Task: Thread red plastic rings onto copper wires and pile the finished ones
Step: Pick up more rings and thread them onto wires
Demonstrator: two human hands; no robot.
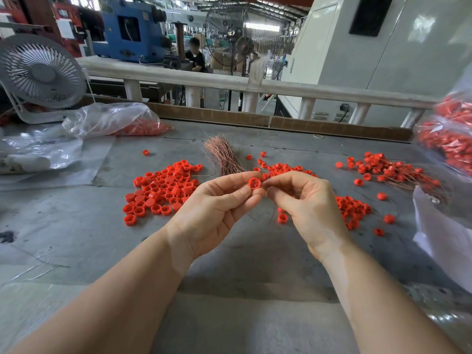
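My left hand (214,208) pinches a red plastic ring (254,183) between thumb and fingers, above the middle of the grey table (76,221). My right hand (304,200) is right beside the ring, its fingertips pinched on a thin copper wire (272,213) that hangs down below the hands. A bundle of copper wires (224,155) lies just behind the hands. Loose red rings (163,190) are heaped to the left, and more loose rings (353,209) lie under and right of my right hand. Rings threaded on wires (390,171) are piled at the far right.
A clear plastic bag with red rings (115,123) lies at the back left beside a white desk fan (40,72). Another bag of red pieces (452,139) stands at the right edge, with white plastic (444,236) below it. A cardboard strip (281,123) and railing bound the table's far edge.
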